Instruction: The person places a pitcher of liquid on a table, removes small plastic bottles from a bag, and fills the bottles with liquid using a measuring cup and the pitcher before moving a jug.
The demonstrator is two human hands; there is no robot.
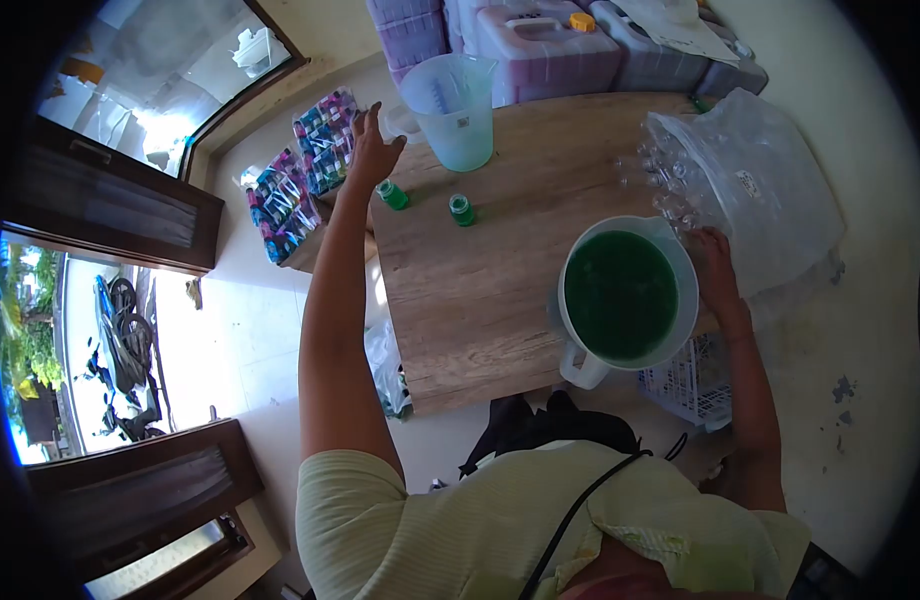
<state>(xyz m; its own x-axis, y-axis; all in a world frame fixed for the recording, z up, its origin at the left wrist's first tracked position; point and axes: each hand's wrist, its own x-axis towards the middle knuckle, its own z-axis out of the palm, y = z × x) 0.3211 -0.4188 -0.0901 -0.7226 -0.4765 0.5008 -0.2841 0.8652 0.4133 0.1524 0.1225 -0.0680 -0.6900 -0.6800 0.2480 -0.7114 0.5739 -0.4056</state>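
Note:
My left hand (pixel 377 150) is raised at the table's far left corner with its fingers apart, holding nothing, beside the handle of a translucent measuring jug (pixel 450 125). Below it stand two small glass bottles of green liquid, one at the edge (pixel 392 195) and another (pixel 462 210) farther in. A large white jug (pixel 627 295) full of dark green liquid stands at the near right, its handle toward me. Just right of its rim is my right hand (pixel 715 262), fingers curled close to several clear empty bottles (pixel 670 180). Whatever those fingers hold is hidden.
A clear plastic bag (pixel 780 190) lies at the table's right edge. Purple-filled jerrycans (pixel 550 60) stand behind the wooden table (pixel 480 310). Colourful wrapped packs (pixel 285 205) are stacked at the left. A white crate (pixel 685 385) sits below the right side.

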